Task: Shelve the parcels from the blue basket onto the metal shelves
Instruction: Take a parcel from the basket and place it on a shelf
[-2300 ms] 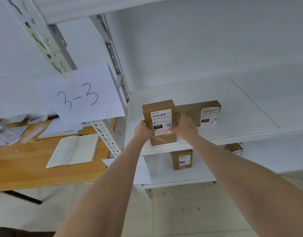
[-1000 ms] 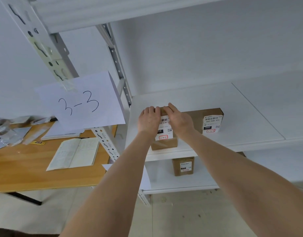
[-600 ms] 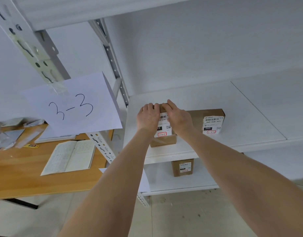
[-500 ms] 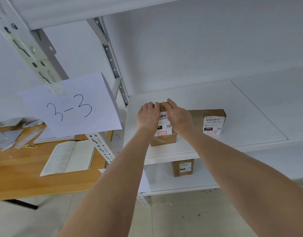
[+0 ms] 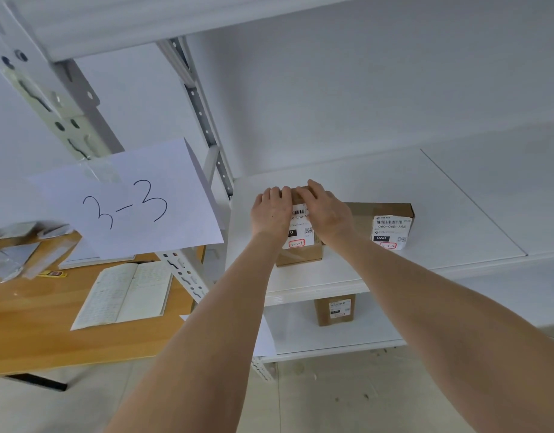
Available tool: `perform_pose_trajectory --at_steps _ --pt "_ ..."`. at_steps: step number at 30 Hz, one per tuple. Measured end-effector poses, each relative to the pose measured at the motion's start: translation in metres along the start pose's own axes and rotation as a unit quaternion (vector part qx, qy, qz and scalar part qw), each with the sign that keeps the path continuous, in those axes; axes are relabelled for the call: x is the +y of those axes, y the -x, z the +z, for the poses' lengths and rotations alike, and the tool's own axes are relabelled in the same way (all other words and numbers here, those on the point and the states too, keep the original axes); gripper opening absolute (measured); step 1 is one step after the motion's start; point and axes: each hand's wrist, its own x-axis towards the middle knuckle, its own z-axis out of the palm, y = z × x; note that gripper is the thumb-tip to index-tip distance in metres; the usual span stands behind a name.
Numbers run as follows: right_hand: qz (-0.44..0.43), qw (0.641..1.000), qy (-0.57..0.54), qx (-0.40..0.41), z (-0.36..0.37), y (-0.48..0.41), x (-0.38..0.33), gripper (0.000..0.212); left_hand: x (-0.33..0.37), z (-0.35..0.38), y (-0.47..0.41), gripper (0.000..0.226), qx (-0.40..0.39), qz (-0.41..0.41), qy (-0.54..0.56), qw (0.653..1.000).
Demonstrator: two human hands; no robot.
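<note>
**Parcel 3-3-1 sitting on the shelf, both hands on it**

The brown parcel (image 5: 300, 254) stands near the front left of the white metal shelf (image 5: 425, 189), just beside another labelled parcel (image 5: 391, 226). The left hand (image 5: 271, 214) and right hand (image 5: 327, 214) both rest on top of it. The grip is loose, with fingers laid over the far edge rather than clamped. A "3-3" paper sign (image 5: 128, 201) hangs on the post.
</note>
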Motion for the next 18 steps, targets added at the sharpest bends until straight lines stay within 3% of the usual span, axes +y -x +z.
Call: perform_pose_trajectory --at_steps 6,18 --pt "0.038 0.999 0.003 0.007 -0.002 0.004 0.002 0.068 -0.001 -0.006 0.003 0.067 -0.03 -0.003 -0.012 0.999" --pt "0.104 0.992 0.065 0.002 -0.038 0.027 0.021 0.067 0.017 -0.038 0.006 0.075 -0.051 0.019 -0.02 0.998"
